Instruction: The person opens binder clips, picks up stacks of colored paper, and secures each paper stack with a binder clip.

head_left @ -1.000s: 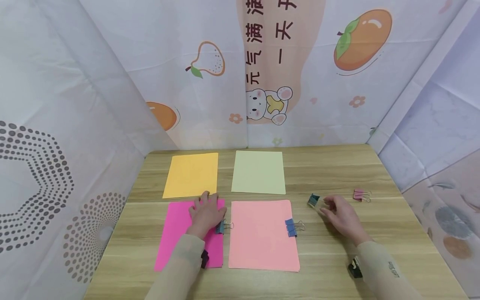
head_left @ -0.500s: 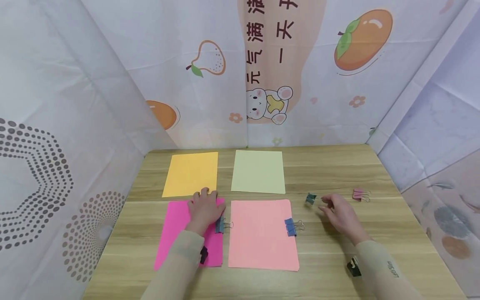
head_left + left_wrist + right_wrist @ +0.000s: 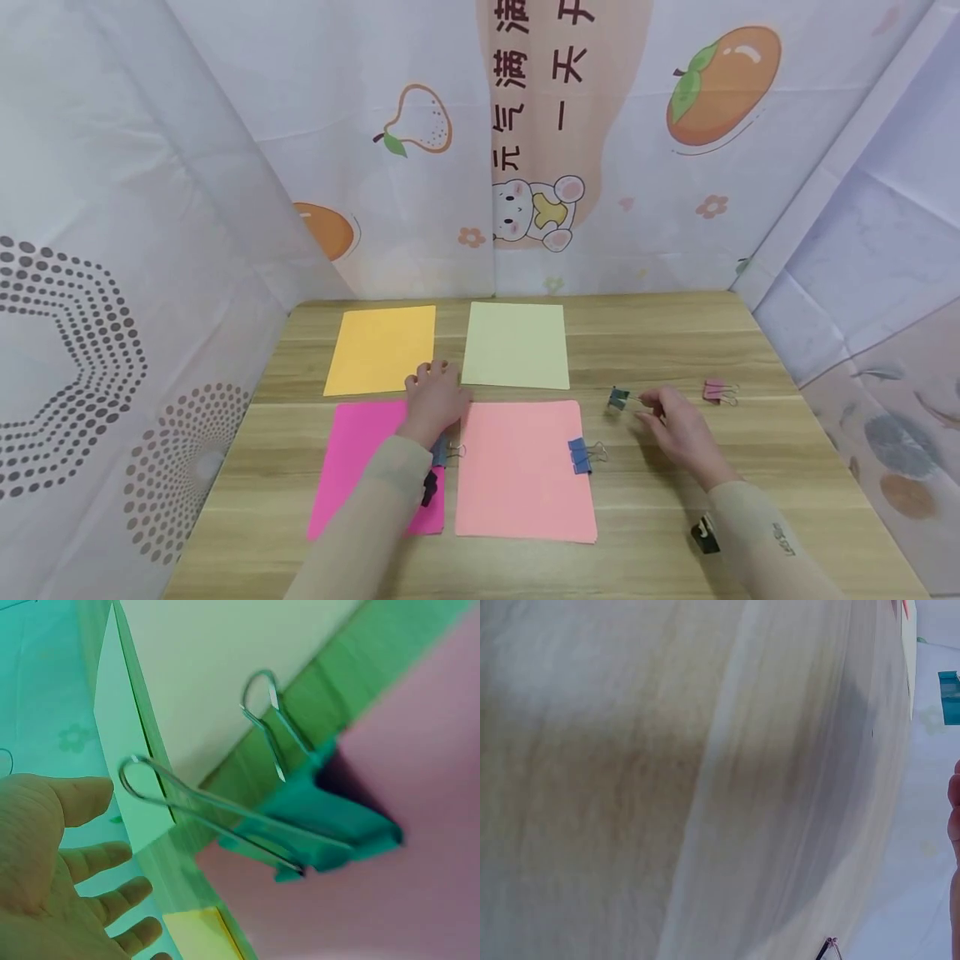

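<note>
My left hand (image 3: 435, 404), fingers spread and holding nothing, is over the right edge of the magenta paper stack (image 3: 356, 450). A blue binder clip (image 3: 439, 452) grips that edge, partly behind my wrist; in the left wrist view this clip (image 3: 322, 817) shows both wire handles folded out beside my relaxed fingers (image 3: 112, 859). My right hand (image 3: 678, 429) pinches the wire handles of a dark green binder clip (image 3: 617, 398), raised off the table. To its left lies the salmon-pink paper stack (image 3: 525, 475), with another blue binder clip (image 3: 580, 456) on its right edge.
Yellow paper (image 3: 382, 350) and pale green paper (image 3: 517, 346) lie in the back row. A pink binder clip (image 3: 712, 392) is on the table right of my right hand. A patterned curtain (image 3: 420, 192) stands behind the wooden table (image 3: 660, 333).
My left hand has moved right and slightly away from me, from over the magenta paper towards the gap between the papers. The green clip has turned slightly and shifted left in my right fingers.
</note>
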Demonstrator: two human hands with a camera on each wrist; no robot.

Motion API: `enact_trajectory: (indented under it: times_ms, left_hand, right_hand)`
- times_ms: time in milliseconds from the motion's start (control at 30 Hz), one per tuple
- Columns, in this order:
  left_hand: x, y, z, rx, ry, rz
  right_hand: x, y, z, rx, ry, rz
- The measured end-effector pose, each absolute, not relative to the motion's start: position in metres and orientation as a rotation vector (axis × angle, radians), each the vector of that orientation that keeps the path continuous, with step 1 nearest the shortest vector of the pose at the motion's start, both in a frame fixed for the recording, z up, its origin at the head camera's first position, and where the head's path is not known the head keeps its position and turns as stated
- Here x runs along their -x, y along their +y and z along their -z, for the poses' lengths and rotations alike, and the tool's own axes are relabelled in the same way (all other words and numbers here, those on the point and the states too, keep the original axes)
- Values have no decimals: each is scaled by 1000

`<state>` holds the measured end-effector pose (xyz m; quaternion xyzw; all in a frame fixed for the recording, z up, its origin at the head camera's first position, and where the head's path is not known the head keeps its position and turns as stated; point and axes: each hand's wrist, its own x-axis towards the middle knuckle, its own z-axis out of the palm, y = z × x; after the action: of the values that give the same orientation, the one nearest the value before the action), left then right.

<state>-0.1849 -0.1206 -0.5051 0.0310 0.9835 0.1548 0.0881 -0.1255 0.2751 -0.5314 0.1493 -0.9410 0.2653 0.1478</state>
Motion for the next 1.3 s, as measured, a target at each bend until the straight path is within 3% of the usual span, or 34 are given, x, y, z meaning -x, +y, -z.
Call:
enact_trajectory:
  times_ms: [833, 1300]
  left_hand:
    - [221, -80, 523, 158, 2953, -660]
    - [226, -64, 541, 292, 2975, -435]
  right_hand:
    - [126, 272, 531, -437, -2708, -773]
    - [128, 271, 533, -481, -2680, -730]
